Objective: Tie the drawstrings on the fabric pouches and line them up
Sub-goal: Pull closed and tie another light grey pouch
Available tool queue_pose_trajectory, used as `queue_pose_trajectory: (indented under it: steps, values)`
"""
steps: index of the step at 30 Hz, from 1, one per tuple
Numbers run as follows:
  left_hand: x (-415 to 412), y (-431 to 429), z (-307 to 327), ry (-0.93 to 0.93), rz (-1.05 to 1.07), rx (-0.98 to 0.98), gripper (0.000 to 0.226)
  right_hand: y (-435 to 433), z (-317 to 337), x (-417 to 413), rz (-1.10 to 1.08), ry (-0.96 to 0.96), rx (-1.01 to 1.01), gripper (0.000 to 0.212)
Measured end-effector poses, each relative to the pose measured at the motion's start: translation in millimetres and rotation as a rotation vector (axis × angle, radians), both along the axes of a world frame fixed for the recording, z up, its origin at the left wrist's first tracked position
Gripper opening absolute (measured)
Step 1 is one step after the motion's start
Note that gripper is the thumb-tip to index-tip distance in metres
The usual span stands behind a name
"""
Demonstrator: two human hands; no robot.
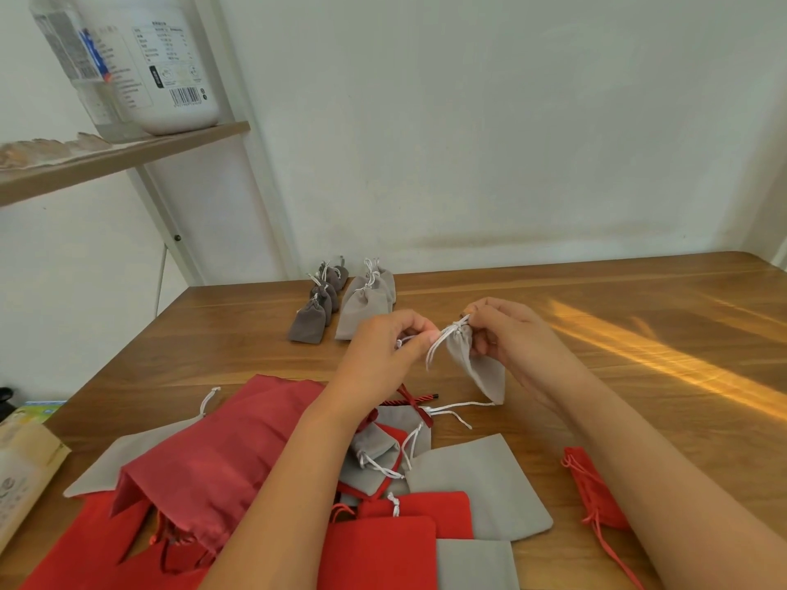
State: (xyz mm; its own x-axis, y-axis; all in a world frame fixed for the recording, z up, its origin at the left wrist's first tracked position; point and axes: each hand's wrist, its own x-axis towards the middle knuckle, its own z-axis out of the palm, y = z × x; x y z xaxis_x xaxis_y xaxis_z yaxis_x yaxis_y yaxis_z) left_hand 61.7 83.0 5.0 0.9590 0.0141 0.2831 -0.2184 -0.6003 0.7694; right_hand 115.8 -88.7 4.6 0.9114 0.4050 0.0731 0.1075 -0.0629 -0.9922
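- Left hand (383,349) fingers pinch the white drawstring cord (440,340); slipping would leave a slack knot.
- Right hand (509,338) fingers clamp the small grey velvet pouch (475,366); a 9 o'clock tug may free it.

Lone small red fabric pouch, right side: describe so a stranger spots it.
Start at the brown wooden table, then the heap of red and grey fabric pouches at its near edge. Right of that heap, apart from it, lies one small red fabric pouch, its thin red cords trailing loose.
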Motion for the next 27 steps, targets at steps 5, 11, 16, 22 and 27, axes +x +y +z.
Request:
queue_pose_trajectory:
  steps: [5,11,16,22,27]
  values:
    - [2,-1,-1,-0.019,0.003,0.006,0.009,3,-1,-2,0.079,0.040,0.061,0.025]
    - [4,-4,-3,-0.079,0.022,-0.038,0.014,2,0,-4,0.124,-0.113,-0.044,0.022]
    - [4,-3,-3,-0.081,0.008,-0.046,0.017,0,-3,-1,0.060,-0.225,-0.154,0.019]
    - [-1,-12,0,0.001,-0.156,-0.121,0.013,-7,-3,4,-0.120,-0.558,-0.471,0.022]
    - [-3,-10,3,0.010,-0.167,-0.168,0.015,-4,-3,1,-0.144,-0.575,-0.413,0.019]
